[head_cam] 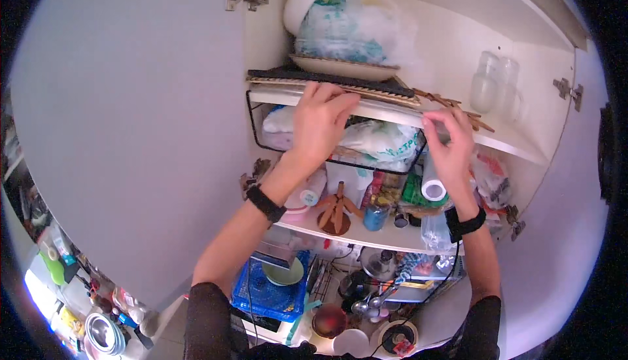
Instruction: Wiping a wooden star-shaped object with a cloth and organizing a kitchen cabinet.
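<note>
My left hand (321, 119) reaches up to the upper cupboard shelf (510, 146), its fingers on the front edge of a stack of mats. The stack has a black mat (338, 81) on top, a woven placemat (284, 82) under it and a clear plastic sheet (387, 111) at the bottom. Whether the left fingers grip the stack is hidden behind the hand. My right hand (451, 139) has thumb and forefinger pinched at the right end of the plastic sheet. A white dish (343, 68) rests on the mats, with a plastic-wrapped bundle (338, 31) above it.
Two glass jars (485, 80) and a wooden folding trivet (456, 105) share the upper shelf. A black wire basket (363, 166) with bags hangs below. Open doors (132, 115) flank the cupboard. The lower shelf holds a wooden stand (337, 213) and a blue jar (376, 217).
</note>
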### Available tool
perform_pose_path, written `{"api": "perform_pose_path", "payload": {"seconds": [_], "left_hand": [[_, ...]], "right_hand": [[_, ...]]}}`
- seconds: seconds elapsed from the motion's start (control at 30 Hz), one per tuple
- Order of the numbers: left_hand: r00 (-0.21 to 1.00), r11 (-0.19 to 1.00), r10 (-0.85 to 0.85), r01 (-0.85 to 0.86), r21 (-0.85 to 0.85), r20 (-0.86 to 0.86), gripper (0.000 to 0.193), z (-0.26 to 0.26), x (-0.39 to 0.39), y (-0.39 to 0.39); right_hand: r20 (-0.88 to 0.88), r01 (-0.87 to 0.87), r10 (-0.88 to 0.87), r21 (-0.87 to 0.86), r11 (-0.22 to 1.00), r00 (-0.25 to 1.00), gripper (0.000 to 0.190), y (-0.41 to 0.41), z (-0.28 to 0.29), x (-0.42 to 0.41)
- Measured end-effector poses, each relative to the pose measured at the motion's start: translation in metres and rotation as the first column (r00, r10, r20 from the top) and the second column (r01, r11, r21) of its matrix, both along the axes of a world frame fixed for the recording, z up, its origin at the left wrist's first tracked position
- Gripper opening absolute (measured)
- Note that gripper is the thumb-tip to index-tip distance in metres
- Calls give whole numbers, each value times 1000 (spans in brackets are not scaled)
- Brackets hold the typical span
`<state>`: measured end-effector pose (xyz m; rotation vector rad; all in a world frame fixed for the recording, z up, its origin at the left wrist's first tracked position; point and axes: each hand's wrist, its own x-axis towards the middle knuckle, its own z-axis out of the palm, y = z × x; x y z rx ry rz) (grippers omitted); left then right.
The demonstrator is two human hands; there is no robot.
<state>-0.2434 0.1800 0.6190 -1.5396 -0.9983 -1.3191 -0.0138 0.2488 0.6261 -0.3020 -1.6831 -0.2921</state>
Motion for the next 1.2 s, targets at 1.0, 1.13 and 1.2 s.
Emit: {"api": "perform_pose_path", "payload": {"seconds": [1.0,1.13,1.2], "left_hand": [[995,999,49,-49,2,-87,17,0,-24,-10],[992,998,66,-65,16,-108,15,2,-26,-7],[994,998,58,-56,24,-92,12,3,-29,-5]], "right_hand": [[148,10,50,-382,924,988,13,23,24,19],[124,-58,105,-339,939,987,10,23,19,27],[128,-56,101,-317,947,987,9,23,18,29]]}}
